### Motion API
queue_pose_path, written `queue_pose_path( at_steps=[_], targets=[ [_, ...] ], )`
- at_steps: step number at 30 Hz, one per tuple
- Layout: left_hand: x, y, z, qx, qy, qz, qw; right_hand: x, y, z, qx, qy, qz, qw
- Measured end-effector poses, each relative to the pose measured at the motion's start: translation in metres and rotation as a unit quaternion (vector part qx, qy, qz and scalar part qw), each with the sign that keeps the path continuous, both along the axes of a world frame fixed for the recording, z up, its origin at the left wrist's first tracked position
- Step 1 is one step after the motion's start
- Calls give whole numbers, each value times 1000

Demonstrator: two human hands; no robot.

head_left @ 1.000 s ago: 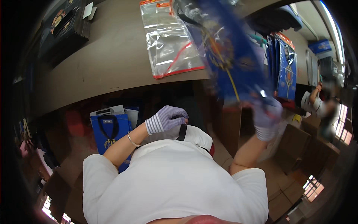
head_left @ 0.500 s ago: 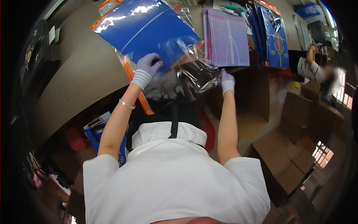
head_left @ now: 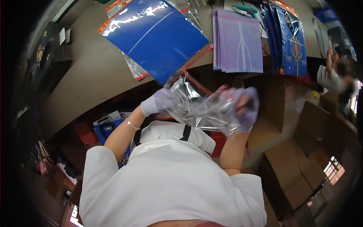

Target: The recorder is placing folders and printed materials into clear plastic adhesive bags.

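Note:
A crumpled clear plastic bag (head_left: 200,111) with a red strip along its edge stretches between my hands, in front of my lap. My left hand (head_left: 159,102), in a pale lilac glove, is closed on its left side, with the fingertips partly behind the film. My right hand (head_left: 246,109), gloved alike and smeared by motion, grips the bag's bunched right end. Just beyond the bag, a flat glossy blue sheet or bag (head_left: 159,39) lies on the table with a corner over the near edge. Under it are clear packages with orange and red edges.
A stack of purple bags (head_left: 240,45) with a jeans print lies on the table (head_left: 81,81), beside packaged blue bags (head_left: 293,49). A teal glue gun (head_left: 245,9) lies behind. Dark stacked pieces (head_left: 51,53) stand left. Open cardboard boxes (head_left: 295,166) and another person (head_left: 336,77) are at right.
Both hands have drawn back toward my body with the clear bag, off the blue sheet. The bag is now bunched between them, and an orange-edged strip near my left arm is no longer in sight.

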State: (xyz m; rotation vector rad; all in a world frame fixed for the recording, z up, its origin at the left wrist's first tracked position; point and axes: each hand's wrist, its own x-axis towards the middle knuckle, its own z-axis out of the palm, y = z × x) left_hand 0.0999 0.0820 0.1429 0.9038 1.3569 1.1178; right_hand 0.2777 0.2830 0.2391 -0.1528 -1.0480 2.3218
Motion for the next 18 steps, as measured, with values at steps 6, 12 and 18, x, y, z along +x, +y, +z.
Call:
queue_pose_path(
  at_steps=[6, 12, 18],
  targets=[
    [-281, -112, 25, -157, 337, 222, 901, 28, 41, -75, 1, -402, -50, 914],
    [-450, -119, 47, -529, 701, 88, 471, 27, 100, -160, -182, -658, -63, 728],
    [-436, -68, 45, -479, 747, 289, 358, 22, 100, -197, -184, -540, -121, 812]
  ],
)
